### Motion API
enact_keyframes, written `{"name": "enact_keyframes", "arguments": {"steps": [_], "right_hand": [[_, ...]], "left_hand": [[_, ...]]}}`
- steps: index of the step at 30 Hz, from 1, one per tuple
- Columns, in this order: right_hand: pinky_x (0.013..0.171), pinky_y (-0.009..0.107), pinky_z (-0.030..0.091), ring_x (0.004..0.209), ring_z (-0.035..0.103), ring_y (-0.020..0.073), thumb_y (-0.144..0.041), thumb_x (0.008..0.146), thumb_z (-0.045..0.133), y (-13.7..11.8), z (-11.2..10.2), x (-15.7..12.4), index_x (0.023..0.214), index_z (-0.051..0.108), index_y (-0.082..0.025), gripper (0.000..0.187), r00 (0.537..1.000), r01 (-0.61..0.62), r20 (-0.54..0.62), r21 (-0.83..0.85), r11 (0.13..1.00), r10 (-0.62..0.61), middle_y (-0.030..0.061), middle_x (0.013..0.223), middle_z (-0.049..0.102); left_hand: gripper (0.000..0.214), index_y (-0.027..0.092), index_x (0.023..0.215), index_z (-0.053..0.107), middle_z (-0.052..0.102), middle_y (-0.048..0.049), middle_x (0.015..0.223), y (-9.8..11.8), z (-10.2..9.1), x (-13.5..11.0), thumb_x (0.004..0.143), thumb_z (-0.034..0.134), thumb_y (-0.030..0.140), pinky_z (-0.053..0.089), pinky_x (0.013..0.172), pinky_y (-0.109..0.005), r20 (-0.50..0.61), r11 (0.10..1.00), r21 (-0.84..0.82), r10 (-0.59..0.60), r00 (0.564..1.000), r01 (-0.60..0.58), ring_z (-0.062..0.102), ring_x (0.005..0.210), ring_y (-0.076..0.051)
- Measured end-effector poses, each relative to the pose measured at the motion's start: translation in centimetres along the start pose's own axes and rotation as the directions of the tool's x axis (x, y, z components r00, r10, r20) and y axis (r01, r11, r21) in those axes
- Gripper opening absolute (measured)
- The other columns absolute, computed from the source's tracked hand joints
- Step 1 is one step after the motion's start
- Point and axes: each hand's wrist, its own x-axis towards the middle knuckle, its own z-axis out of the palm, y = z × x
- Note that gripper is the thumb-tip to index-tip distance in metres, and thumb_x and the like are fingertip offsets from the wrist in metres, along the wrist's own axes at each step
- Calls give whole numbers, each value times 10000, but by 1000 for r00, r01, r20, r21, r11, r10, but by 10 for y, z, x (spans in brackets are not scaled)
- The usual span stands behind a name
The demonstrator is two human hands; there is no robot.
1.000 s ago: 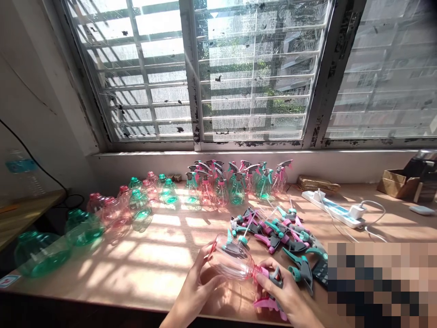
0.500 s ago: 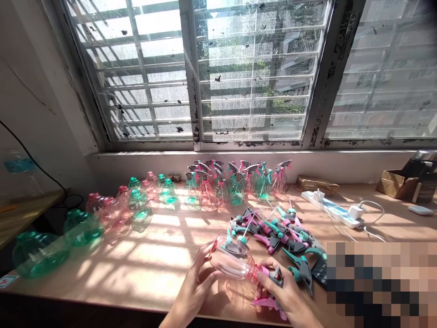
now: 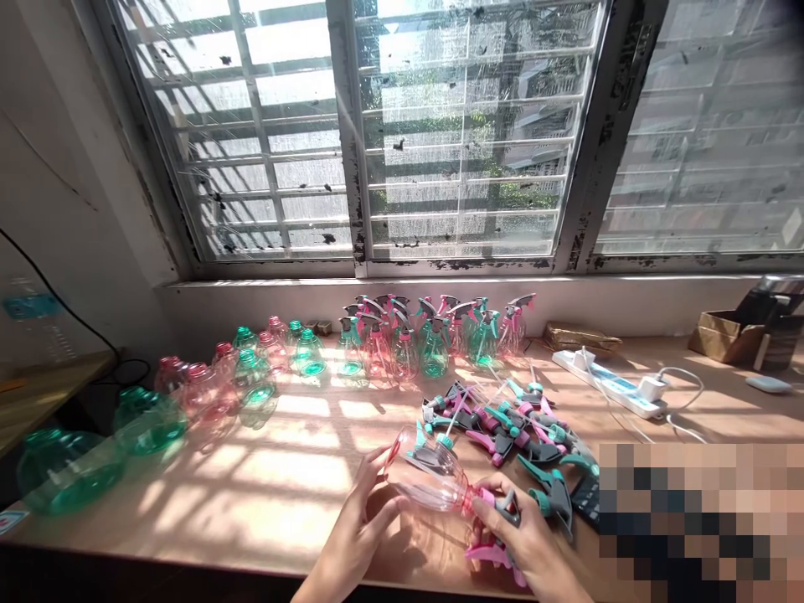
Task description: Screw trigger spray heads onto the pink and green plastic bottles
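Observation:
Near the front of the table a clear pink spray bottle (image 3: pixel 433 481) lies tilted on its side in the air, its base to the left and its neck to the right. My left hand (image 3: pixel 364 511) is closed round the base end, fingers above and thumb below. At the neck, my right hand (image 3: pixel 508 528) grips the pink-and-grey spray head (image 3: pixel 496 500), which sits on the bottle's mouth. Whether its thread is tight I cannot tell. Another pink trigger piece (image 3: pixel 493 554) shows just under my right hand. A loose pile of spray heads (image 3: pixel 502 423) lies beyond the bottle.
Headless green and pink bottles (image 3: pixel 255 373) stand on the left. Several bottles with spray heads (image 3: pixel 433 339) are grouped below the window. A white power strip (image 3: pixel 606 385) with cables lies on the right, near a cardboard box (image 3: pixel 725 339). A blurred patch covers the lower right.
The view has shifted very slightly. Both hands keep their hold on the bottle and its spray head, with hardly any movement.

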Motion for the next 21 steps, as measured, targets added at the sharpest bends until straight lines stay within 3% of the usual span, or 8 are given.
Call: {"name": "enact_keyframes", "arguments": {"steps": [5, 10, 16, 21], "right_hand": [[490, 292, 587, 568, 559, 157, -614, 757, 797, 2, 1, -1, 875, 677, -186, 460, 999, 49, 9, -92, 995, -49, -35, 625, 576], [480, 296, 590, 555, 527, 147, -657, 732, 794, 0, 3, -2, 877, 675, -197, 496, 999, 34, -1, -64, 997, -34, -48, 617, 547], [516, 299, 542, 519, 513, 141, -681, 739, 772, -1, 0, 0, 833, 678, -187, 511, 998, 62, -6, -116, 991, -63, -44, 575, 566], [531, 293, 548, 556, 606, 173, -664, 755, 767, -4, 2, -3, 845, 664, -200, 483, 999, 31, 19, -116, 993, -29, -7, 632, 674]], "left_hand": [[583, 344, 1388, 583, 541, -63, 1542, -4, 3, -4, 852, 770, 479, 349, 1222, -488, -30, 997, -68, -36, 999, 34, 442, 1446, -365], [514, 332, 1361, 595, 518, -79, 1556, -4, 3, -4, 895, 706, 518, 368, 1212, -491, -12, 983, -157, -100, 995, 97, 367, 1500, -362], [521, 354, 1421, 569, 497, -66, 1580, -5, -1, 1, 923, 699, 436, 315, 1236, -518, -13, 1000, 10, 20, 1000, -20, 432, 1453, -368], [665, 379, 1418, 540, 553, -58, 1534, -2, 2, -3, 818, 822, 428, 343, 1224, -526, -14, 997, -45, -61, 998, 61, 417, 1465, -389]]}}
